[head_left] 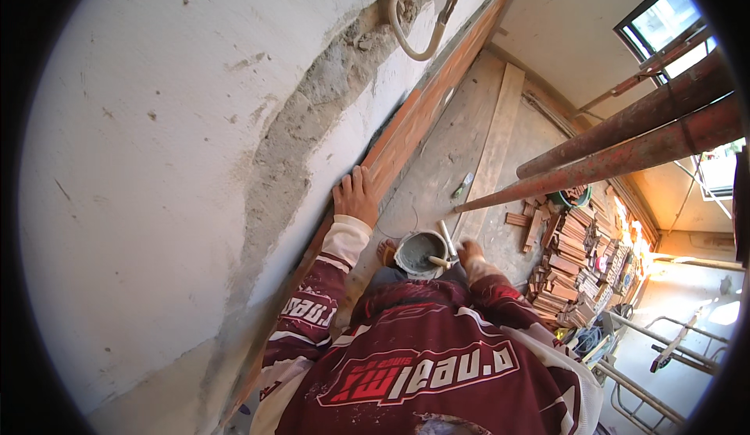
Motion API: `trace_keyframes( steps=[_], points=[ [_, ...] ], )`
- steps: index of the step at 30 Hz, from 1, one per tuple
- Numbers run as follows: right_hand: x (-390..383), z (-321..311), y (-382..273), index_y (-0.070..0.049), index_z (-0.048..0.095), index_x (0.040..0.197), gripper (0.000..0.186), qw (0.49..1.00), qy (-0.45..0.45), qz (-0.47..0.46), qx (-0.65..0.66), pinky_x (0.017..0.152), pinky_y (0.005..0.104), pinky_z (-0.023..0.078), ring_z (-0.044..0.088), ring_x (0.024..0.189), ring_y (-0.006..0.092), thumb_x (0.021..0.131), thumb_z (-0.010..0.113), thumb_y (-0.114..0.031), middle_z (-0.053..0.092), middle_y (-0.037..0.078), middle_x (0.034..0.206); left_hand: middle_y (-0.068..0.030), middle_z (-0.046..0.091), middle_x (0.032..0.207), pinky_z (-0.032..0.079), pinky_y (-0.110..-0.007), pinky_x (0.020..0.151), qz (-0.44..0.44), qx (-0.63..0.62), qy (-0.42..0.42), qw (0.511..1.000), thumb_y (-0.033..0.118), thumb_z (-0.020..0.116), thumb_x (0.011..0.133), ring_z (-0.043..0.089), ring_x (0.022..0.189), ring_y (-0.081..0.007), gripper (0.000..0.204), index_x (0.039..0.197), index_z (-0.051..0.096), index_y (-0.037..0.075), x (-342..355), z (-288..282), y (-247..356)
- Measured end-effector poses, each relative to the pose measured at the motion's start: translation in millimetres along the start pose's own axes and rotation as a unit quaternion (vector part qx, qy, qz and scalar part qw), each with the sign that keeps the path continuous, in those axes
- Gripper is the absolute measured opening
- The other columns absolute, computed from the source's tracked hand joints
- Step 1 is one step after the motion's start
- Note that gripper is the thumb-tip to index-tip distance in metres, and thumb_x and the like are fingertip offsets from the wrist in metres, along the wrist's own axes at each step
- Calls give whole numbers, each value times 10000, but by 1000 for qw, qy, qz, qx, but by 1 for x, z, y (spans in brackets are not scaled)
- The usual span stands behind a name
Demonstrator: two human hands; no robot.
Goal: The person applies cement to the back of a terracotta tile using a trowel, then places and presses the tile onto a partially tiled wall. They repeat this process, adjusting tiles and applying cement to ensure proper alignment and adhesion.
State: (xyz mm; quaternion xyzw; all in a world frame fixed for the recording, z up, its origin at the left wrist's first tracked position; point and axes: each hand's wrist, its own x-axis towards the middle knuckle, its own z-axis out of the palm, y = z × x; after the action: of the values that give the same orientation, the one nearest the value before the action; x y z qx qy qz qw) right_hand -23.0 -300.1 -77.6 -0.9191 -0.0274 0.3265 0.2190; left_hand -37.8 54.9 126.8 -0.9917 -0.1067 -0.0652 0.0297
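My left hand point(355, 196) lies with its fingers stretched over the edge of a reddish-orange tile strip point(388, 160) running along the foot of the white wall. It presses flat against the tiles and grips nothing. Low between my legs stands a round bucket point(401, 258) with wet grey mortar point(420, 249) in it. A light wooden handle point(439, 261) sticks out over the bucket's rim. Just right of the bucket is my right hand point(469, 250), close to a pale bar-like tool point(447, 237). Its fingers are too small and unclear to show whether it holds that tool.
A cable loop point(414, 48) hangs from the chipped wall point(305, 114). Red-brown poles point(617, 153) slant in from the right. Stacked tiles point(566, 255) cover the floor at right, near metal frames point(664, 357). A long plank point(500, 118) lies ahead, beside a small object point(463, 185).
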Motion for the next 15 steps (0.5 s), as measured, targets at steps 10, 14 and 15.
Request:
trace_keyframes(
  steps=[10, 14, 15],
  points=[
    [-77, -21, 188, -87, 694, 1085, 403, 991, -83, 99, -44, 878, 403, 501, 656, 974, 338, 784, 680, -355, 698, 185, 968, -144, 534, 1253, 400, -462, 911, -41, 58, 28, 997, 220, 570, 811, 489, 1136, -298, 506, 1243, 518, -37, 4, -1, 16],
    [-37, -42, 222, -91, 672, 1111, 394, 997, -63, 38, -5, 855, 407, 506, 657, 964, 338, 805, 665, -339, 690, 199, 983, -144, 535, 1254, 401, -465, 929, -48, 37, 53, 997, 193, 615, 792, 490, 1150, -305, 520, 1256, 518, -22, 4, 8, 23],
    [-24, -45, 231, -87, 669, 1114, 387, 998, -57, 18, -7, 843, 404, 510, 661, 953, 337, 813, 664, -330, 689, 207, 974, -145, 535, 1253, 401, -467, 936, -52, 31, 62, 996, 177, 629, 787, 491, 1150, -307, 518, 1256, 521, -14, 1, 16, 21]
  ],
)
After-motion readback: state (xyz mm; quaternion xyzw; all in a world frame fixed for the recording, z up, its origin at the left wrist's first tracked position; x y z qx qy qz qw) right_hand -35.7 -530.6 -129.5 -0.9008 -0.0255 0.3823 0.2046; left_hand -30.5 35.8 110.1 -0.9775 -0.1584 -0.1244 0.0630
